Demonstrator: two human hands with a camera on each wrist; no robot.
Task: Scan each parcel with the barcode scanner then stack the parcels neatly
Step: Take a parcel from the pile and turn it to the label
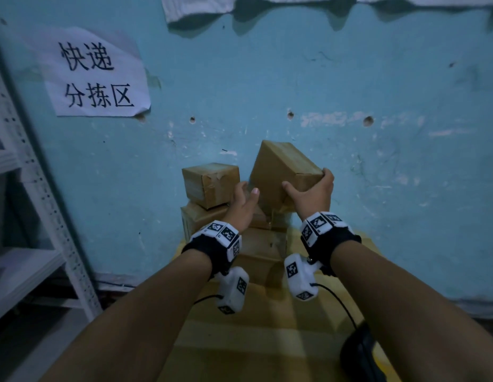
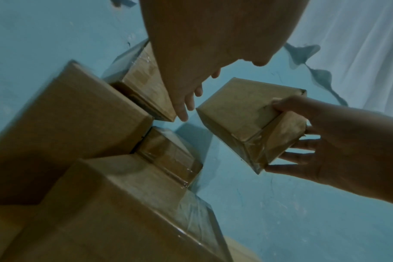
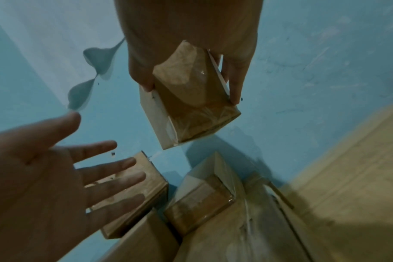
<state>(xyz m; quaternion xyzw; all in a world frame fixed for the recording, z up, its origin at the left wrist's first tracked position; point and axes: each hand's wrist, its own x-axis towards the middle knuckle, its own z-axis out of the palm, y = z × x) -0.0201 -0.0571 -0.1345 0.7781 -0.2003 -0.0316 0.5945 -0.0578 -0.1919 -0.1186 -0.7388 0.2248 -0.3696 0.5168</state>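
1. The held parcel (image 1: 281, 172), a brown cardboard box, is in the air in front of the blue wall (image 1: 350, 92), above and to the right of the stack of parcels, touching none of them.
2. It is tilted: its long axis runs from the near lower end up toward the far left, with one top corner pointing up at the wall.
3. The right hand (image 1: 312, 193) clamps the parcel's near right end, thumb on the near face and fingers wrapped round the far right edge; the right wrist view shows thumb and fingers on opposite sides of the box (image 3: 191, 99).
4. The left hand (image 1: 244, 201) is spread with straight fingers and holds nothing; it is between the held parcel and the small top box (image 1: 210, 186), and whether it touches either cannot be told.
5. The small top box sits upright on a wider box (image 1: 195, 219) on the left of the stack; further boxes (image 1: 263, 244) lie lower and nearer.
6. The stack rests on a yellow table (image 1: 267, 340) against the wall.
7. A dark barcode scanner (image 1: 361, 354) lies at the near right on the table, well apart from both hands.
8. A paper sign (image 1: 93, 75) with handwritten characters hangs on the wall at far left, beside a white metal rack (image 1: 41, 188).
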